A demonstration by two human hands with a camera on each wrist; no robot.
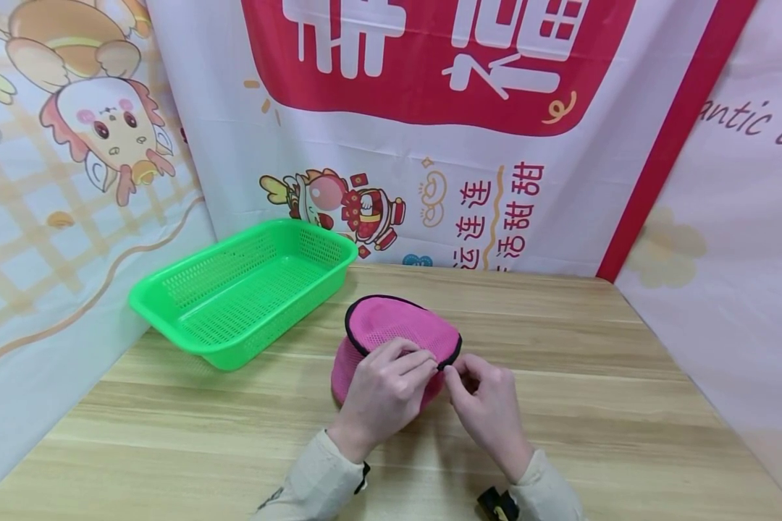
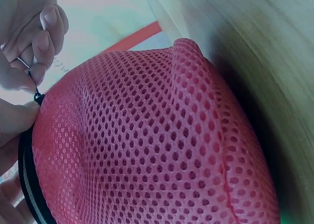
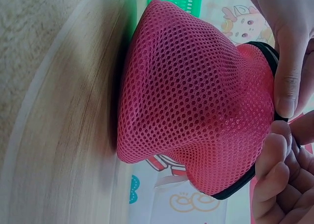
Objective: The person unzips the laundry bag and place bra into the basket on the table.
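Note:
A pink mesh pouch point(image 1: 391, 322) with black zipper trim stands on the table in front of me, its round top tilted toward me. My left hand point(image 1: 387, 387) pinches the black rim beside the zipper's end; in the left wrist view its fingertips point(image 2: 17, 118) press at the trim. The right hand point(image 1: 489, 401) is close beside it, pinching the small zipper pull point(image 2: 37, 94) between thumb and finger. The right wrist view has both hands meeting at the zipper edge point(image 3: 279, 117), with the mesh side bulging below. The pouch's inside is hidden.
A green perforated plastic basket point(image 1: 241, 344) stands at the back left of the wooden table point(image 1: 625, 405). Printed cloth point(image 1: 391, 174) hangs behind the table and along both sides.

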